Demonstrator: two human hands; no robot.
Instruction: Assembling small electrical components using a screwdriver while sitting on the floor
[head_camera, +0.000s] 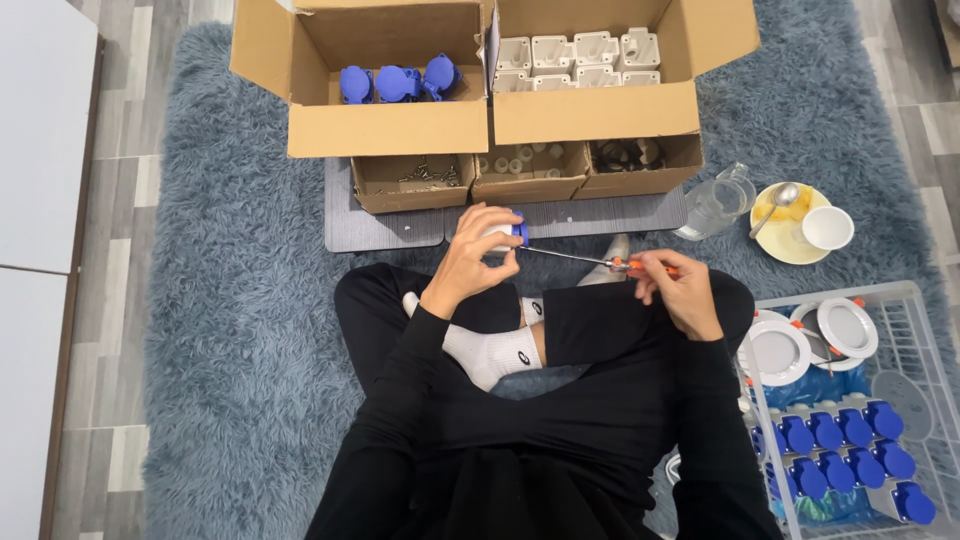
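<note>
Shaggy grey-blue rug (230, 300), cartons all along its far edge.
Two open cardboard boxes: blue socket caps (397, 82) left, white plastic housings (580, 58) right. Clear glass jug (718, 203) beside yellow plate (790, 245); white wire basket (905, 300) near right.

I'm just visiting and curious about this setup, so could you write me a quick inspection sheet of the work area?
Surface: shaggy grey-blue rug with a grey mat on it.
Job's things: left hand holds a white and blue socket part; right hand drives an orange-handled screwdriver into it.
Clutter: cardboard boxes of blue and white parts, three small boxes of fittings, white basket of finished blue sockets, glass jug, yellow plate with cup and spoon.
Hands: both closed around their items.
Cables: nothing seen.
Surroundings: wood-look floor, white furniture at left.
</note>
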